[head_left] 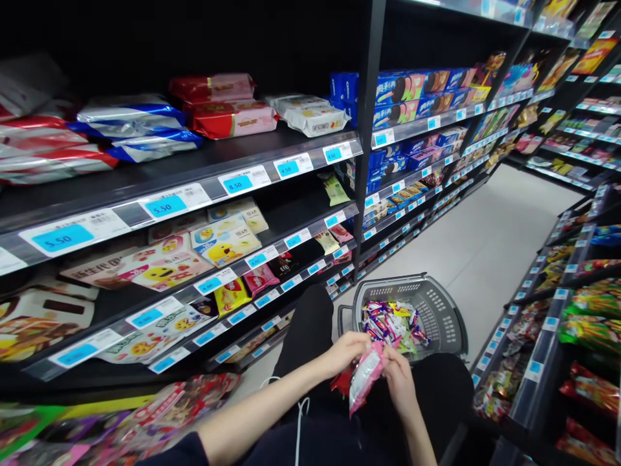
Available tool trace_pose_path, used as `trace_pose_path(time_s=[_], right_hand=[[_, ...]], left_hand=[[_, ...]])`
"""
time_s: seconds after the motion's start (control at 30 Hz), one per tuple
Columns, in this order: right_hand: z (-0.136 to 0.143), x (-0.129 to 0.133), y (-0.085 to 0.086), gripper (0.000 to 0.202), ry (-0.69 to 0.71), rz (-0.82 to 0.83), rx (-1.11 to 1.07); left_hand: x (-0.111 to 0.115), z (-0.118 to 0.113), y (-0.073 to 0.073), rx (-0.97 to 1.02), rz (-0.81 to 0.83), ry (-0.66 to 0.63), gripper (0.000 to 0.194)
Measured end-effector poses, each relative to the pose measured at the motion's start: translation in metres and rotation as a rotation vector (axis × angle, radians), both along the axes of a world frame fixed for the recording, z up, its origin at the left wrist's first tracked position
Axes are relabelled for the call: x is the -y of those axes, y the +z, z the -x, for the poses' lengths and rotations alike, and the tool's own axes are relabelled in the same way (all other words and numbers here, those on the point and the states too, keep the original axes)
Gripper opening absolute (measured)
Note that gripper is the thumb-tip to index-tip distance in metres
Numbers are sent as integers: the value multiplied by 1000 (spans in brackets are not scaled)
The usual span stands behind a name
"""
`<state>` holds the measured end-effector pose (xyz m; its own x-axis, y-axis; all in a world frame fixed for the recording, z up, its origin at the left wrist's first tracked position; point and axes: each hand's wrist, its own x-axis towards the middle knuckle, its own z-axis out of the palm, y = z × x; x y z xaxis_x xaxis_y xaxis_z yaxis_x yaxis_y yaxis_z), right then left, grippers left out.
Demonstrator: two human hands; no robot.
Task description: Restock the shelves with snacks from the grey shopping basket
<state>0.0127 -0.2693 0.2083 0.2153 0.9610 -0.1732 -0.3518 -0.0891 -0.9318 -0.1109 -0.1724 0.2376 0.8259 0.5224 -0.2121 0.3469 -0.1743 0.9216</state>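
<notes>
Low in the centre, between the knees, a pink and silver packet (365, 380) is held by both hands. My left hand (347, 355) pinches its upper left edge, and my right hand (395, 370) grips its upper right edge. A red wrapper (342, 382) shows beneath my left hand, partly hidden. Just beyond the hands a grey plastic basket (444, 317) stands on the floor, holding several small colourful wrapped sweets (391, 317).
Shelves (291, 145) with packaged snacks and price tags run along the left. Stacked blue biscuit boxes (395, 100) stand farther along. On the right are racks of bagged snacks (592, 317). A pale floor aisle (495, 220) runs between them. Large bags (169, 414) lie at the lower left.
</notes>
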Motion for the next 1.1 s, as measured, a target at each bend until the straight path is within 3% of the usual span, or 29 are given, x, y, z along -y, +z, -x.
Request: trace_pose_path(time_s=[0.07,0.13,0.2,0.3,0.43,0.53,0.63,0.73,0.8,0.87,0.97,1.1], right_hand=[[-2,0,4,26,2,1,46],[-6,1,9,24,38,8,100],[-9,2,13,23,79,6,102],[-12,1,15,24,64,-23,11],[-9,-4,17,26,-25,-59,-119],[-4,-7,16,28,-72,-52,-198],[0,-7,11,29,-123,-43,-295],[1,-8,4,29,-150,-59,-357],[0,-10,3,28,-113,-68,-337],[-3,-11,9,25,-74,-66,-180],[-5,-9,33,5,-119,-51,292],[-5,-10,56,16,-100,-95,730]], left_hand=[[3,-2,5,-16,-198,-5,24],[4,-1,15,-44,-475,-61,20],[4,0,25,-51,-638,-132,18],[2,-1,29,46,-567,-131,26],[4,-8,12,141,-222,55,33],[11,-14,4,135,-140,138,33],[16,-16,10,82,-378,167,33],[15,-17,20,-9,-704,92,30],[12,-17,23,-48,-798,41,29],[11,-15,22,-32,-846,32,31],[13,-6,8,98,-956,56,33],[1,3,-22,265,-932,186,29]])
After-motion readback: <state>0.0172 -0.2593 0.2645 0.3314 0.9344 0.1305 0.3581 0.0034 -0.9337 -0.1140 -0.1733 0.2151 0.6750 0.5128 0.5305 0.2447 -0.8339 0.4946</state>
